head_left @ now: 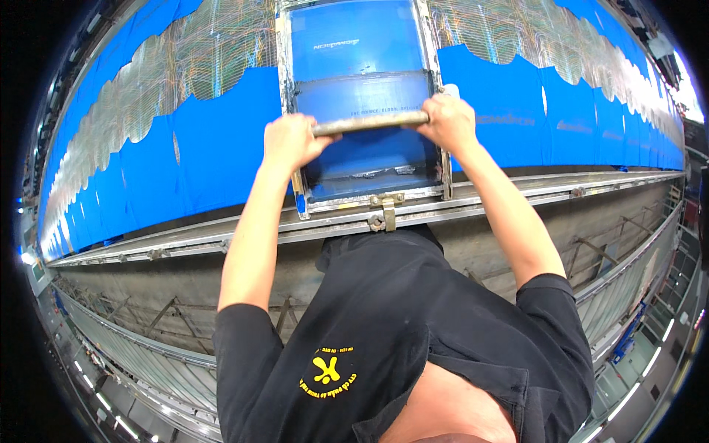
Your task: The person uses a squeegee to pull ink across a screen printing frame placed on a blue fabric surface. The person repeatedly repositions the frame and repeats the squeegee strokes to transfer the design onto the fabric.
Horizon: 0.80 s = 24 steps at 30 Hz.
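Observation:
Both hands grip a squeegee, a long bar lying crosswise over a screen-printing frame. My left hand is closed round its left end, and my right hand is closed round the right end. Beneath it the frame has pale, ink-stained sides and a blue-looking mesh. Dark ink residue lies along the near part of the mesh. A brass-coloured clamp sits at the frame's near edge, against a metal rail. The squeegee's lower edge is hidden from me.
Blue fabric pieces lie side by side along a long table, left and right of the frame. Their scalloped edges border a shiny table surface. The metal rail runs along the near side. Behind me stands another long table.

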Each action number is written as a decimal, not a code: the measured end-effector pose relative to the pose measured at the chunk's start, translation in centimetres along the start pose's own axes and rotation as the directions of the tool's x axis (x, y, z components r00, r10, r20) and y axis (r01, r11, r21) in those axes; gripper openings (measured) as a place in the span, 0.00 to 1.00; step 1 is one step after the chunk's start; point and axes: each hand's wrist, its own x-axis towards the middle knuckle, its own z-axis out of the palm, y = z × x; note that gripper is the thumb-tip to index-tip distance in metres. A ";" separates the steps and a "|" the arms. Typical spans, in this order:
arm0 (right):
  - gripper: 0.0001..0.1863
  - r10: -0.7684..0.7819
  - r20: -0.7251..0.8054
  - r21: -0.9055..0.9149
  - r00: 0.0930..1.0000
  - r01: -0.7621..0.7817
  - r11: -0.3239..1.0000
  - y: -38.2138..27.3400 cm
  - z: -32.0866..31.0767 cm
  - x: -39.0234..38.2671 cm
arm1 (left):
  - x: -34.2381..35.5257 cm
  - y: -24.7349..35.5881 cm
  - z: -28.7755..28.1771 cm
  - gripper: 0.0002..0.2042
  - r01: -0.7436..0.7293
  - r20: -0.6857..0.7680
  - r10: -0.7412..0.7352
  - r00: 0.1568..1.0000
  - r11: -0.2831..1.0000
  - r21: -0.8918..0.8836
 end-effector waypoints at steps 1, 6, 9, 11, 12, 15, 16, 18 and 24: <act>0.23 -0.012 -0.020 -0.032 1.000 0.012 0.999 0.5 -0.1 2.0 | 2.0 -0.4 -0.8 0.27 0.009 0.021 -0.009 1.000 1.000 0.011; 0.24 0.026 -0.020 -0.046 0.999 -0.027 0.999 2.1 3.8 6.1 | 7.4 -2.8 1.3 0.29 0.048 -0.021 -0.049 0.999 0.998 -0.043; 0.22 0.094 0.027 -0.089 0.995 -0.091 0.992 2.2 5.4 5.8 | 7.2 -2.9 3.5 0.30 0.031 -0.085 -0.034 0.996 0.999 -0.035; 0.22 0.095 0.006 -0.082 0.995 -0.094 0.992 2.1 5.4 5.2 | 7.3 -2.6 2.7 0.30 0.065 -0.014 -0.066 0.998 0.995 -0.072; 0.21 0.095 -0.003 -0.088 0.995 -0.095 0.992 1.9 5.5 4.9 | 7.0 -2.8 2.9 0.29 0.078 -0.001 -0.078 0.997 0.994 -0.079; 0.18 0.095 -0.019 -0.095 0.995 -0.097 0.991 0.6 5.6 1.6 | 3.7 -1.8 4.5 0.26 0.081 0.013 -0.081 0.997 0.997 0.006; 0.18 0.092 -0.032 -0.101 0.995 -0.095 0.990 0.2 5.6 0.1 | 1.8 -1.7 5.8 0.24 0.059 -0.059 -0.060 0.996 0.998 -0.017; 0.15 0.083 -0.051 -0.019 0.995 -0.084 0.996 -1.3 4.7 -4.0 | -2.7 -0.1 7.2 0.22 0.075 -0.003 -0.075 0.997 0.997 -0.013; 0.29 0.100 0.278 0.078 0.955 -0.126 0.989 -5.0 -0.1 -11.4 | -11.3 1.7 8.3 0.19 0.057 -0.040 -0.060 0.997 0.995 -0.078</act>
